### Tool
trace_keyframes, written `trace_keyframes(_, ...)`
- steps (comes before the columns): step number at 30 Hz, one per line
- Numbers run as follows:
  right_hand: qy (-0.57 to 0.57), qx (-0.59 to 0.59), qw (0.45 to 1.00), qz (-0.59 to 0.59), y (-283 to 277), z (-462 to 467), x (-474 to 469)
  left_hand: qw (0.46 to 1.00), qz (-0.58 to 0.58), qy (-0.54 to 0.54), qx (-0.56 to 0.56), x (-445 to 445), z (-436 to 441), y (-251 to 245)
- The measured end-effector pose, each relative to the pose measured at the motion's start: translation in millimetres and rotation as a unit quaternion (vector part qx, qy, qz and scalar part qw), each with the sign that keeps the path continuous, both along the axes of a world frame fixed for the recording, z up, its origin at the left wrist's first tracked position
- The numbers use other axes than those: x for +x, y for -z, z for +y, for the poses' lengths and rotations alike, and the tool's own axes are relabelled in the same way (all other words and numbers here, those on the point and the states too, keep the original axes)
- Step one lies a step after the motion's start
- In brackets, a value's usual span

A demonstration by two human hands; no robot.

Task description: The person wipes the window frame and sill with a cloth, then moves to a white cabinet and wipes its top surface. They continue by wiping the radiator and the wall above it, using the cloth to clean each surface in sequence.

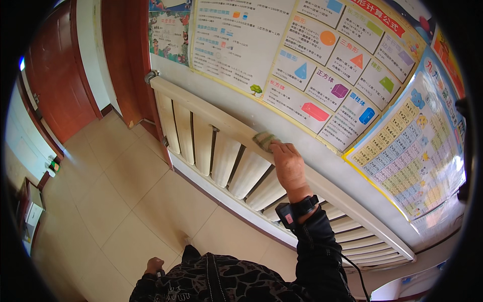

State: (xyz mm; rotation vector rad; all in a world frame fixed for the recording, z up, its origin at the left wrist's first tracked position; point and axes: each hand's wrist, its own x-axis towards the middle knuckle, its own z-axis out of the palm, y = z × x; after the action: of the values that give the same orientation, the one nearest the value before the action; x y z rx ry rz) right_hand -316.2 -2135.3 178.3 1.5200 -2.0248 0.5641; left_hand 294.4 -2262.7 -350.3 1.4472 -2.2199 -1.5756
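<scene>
My right hand grips a folded green-and-cream checked cloth. The cloth rests on the long cream top rail of a wall radiator, near the middle of its length. A dark strap with a small black device is around my right wrist. Low beside my body on the left hangs my left hand, its fingers curled and no object visible in it. Below the rail, the radiator's wide vertical fins stand in a row with dark gaps between them.
Printed learning posters cover the wall just above the radiator. A reddish-brown door frame meets its far left end. Beige floor tiles spread to the left, towards a wooden door. A black cable trails beside my right sleeve.
</scene>
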Motion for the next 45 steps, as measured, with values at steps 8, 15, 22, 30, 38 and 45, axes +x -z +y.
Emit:
trace_keyframes(8,-0.095,-0.029,0.995,-0.005,-6,0,-13,0.965,-0.064,0.161,-0.196,-2,3,-9)
trace_keyframes(15,-0.065,-0.048,0.995,-0.053,-15,3,-10,0.959,-0.048,0.17,-0.221,1,-1,3)
trace_keyframes(22,0.136,-0.068,0.985,-0.079,-12,-18,22,0.94,-0.036,0.224,-0.253,-6,0,-13)
trace_keyframes(30,0.033,-0.04,0.998,-0.045,24,-39,15,0.936,-0.118,0.246,-0.222,-13,4,-21)
trace_keyframes(38,-0.004,-0.007,0.995,-0.095,6,-32,11,0.92,-0.162,0.277,-0.225,-9,3,-23)
trace_keyframes(45,0.065,-0.003,0.995,-0.074,12,-57,16,0.938,-0.13,0.24,-0.215,-20,-1,-29)
